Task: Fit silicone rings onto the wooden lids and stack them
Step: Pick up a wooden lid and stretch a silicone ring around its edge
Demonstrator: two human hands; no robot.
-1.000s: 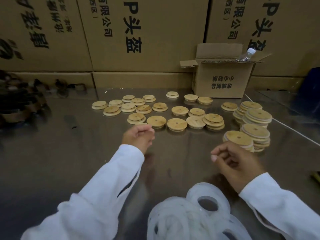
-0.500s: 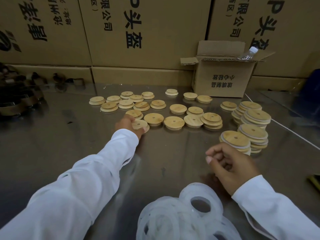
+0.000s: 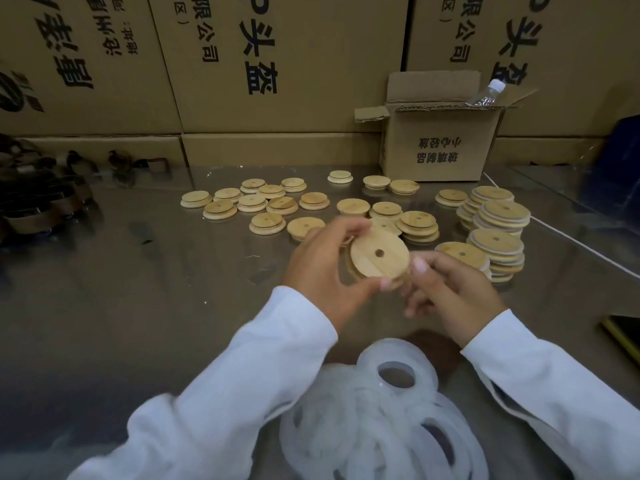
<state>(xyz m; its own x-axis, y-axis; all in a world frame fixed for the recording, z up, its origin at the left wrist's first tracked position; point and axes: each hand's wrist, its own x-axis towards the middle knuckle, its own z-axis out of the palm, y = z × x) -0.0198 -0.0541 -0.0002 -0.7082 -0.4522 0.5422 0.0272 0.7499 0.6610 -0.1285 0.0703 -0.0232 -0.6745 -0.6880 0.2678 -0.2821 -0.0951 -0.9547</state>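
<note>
A round wooden lid (image 3: 379, 255) with a centre hole is held up above the table, tilted toward me. My left hand (image 3: 322, 271) grips its left and lower edge with thumb and fingers. At the lid's right edge my right hand (image 3: 446, 292) pinches it with curled fingers; whether a ring sits between them I cannot tell. Several loose lids (image 3: 266, 202) lie spread across the metal table (image 3: 138, 306) beyond. Stacks of lids (image 3: 498, 237) stand at the right. A heap of translucent white silicone rings (image 3: 381, 420) lies close to me.
Large printed cardboard cartons (image 3: 277, 64) wall off the back. A small open carton (image 3: 440, 143) with a plastic bottle (image 3: 486, 93) stands at the back right. Dark ring-shaped objects (image 3: 38, 206) crowd the left edge. A white cable (image 3: 571, 240) crosses the right side.
My left hand picked a lid from the loose group and brought it back toward me. The right hand rose to meet it and now pinches its right edge.
</note>
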